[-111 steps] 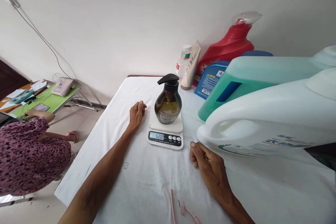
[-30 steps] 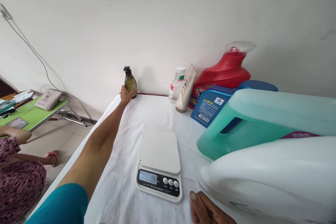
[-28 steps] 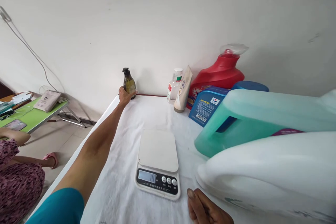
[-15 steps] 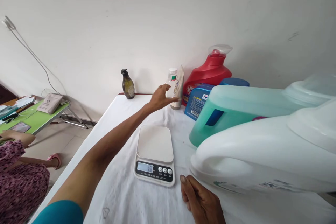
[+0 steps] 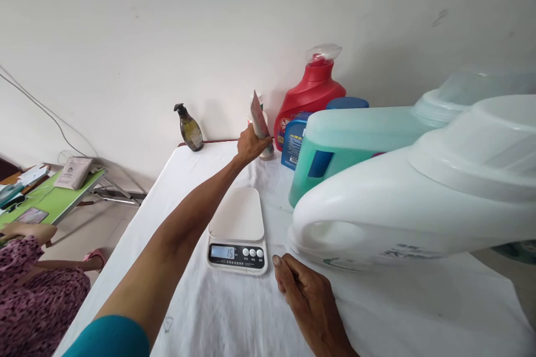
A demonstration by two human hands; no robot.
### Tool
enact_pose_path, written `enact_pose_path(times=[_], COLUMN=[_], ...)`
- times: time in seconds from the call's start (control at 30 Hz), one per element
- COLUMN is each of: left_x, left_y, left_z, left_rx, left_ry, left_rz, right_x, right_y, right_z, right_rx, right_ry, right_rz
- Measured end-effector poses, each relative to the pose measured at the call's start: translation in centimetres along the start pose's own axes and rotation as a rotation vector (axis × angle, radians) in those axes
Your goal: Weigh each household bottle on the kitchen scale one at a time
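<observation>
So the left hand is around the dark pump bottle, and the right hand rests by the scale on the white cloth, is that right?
Not quite: the head view shows the left hand around the squeeze tube, not the dark pump bottle, which stands apart from it. The right hand does rest by the scale on the white cloth.

Head-worn view, looking forward and down over a white-covered table (image 5: 402, 312), right hand (image 5: 307, 293) near, left hand (image 5: 249, 145) farther, wall (image 5: 201, 28) beyond.
</observation>
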State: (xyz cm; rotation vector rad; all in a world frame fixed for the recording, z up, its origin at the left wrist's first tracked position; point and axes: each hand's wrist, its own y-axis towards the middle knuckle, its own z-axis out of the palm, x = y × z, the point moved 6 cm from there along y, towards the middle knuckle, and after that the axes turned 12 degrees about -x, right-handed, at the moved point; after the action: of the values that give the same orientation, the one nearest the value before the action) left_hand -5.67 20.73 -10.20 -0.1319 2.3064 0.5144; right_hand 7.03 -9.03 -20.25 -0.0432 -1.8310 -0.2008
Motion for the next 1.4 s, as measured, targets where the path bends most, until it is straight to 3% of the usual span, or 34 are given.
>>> enact_pose_path(times=[0.1, 0.2, 0.37, 0.47, 0.67, 0.97, 1.13, 1.23, 1.4], left_x=[0.9, 1.5, 0.5, 0.6, 1.8, 1.5, 1.8, 3.9, 11.6], left_y=[-0.7, -2.4, -7.3, -10.3, -13.4, -13.9, -14.4, -14.6, -15.6], left_z=[-2.8, -7.0, -13.9, -15.8, -15.7, -15.0, -16.1, -17.0, -15.9], left_rx=[-0.017, -0.008, 0.115, 0.174, 0.262, 0.321, 0.347, 0.278, -0.046], left_ry=[-0.096, -0.230, -0.450, -0.419, -0.354, -0.272, -0.252, -0.399, -0.646], left_rz=[0.006, 0.042, 0.191, 0.181, 0.171, 0.164, 0.203, 0.125, -0.235], right_x=[0.3, 0.6, 1.0, 1.1, 1.3, 1.8, 1.8, 1.7, 1.7], right_y=[0.1, 0.2, 0.3, 0.4, 0.3, 0.2, 0.3, 0.3, 0.2], right_z=[-0.1, -0.2, -0.2, -0.2, -0.3, -0.4, -0.3, -0.3, -0.3], right_rx=[0.014, 0.019, 0.021, 0.013, 0.016, 0.005, 0.007, 0.002, 0.000], right_ry=[-0.011, -0.018, -0.017, -0.012, -0.012, -0.021, -0.036, -0.033, 0.007], right_rz=[-0.004, -0.003, 0.002, 0.006, 0.018, -0.007, -0.018, -0.006, 0.073])
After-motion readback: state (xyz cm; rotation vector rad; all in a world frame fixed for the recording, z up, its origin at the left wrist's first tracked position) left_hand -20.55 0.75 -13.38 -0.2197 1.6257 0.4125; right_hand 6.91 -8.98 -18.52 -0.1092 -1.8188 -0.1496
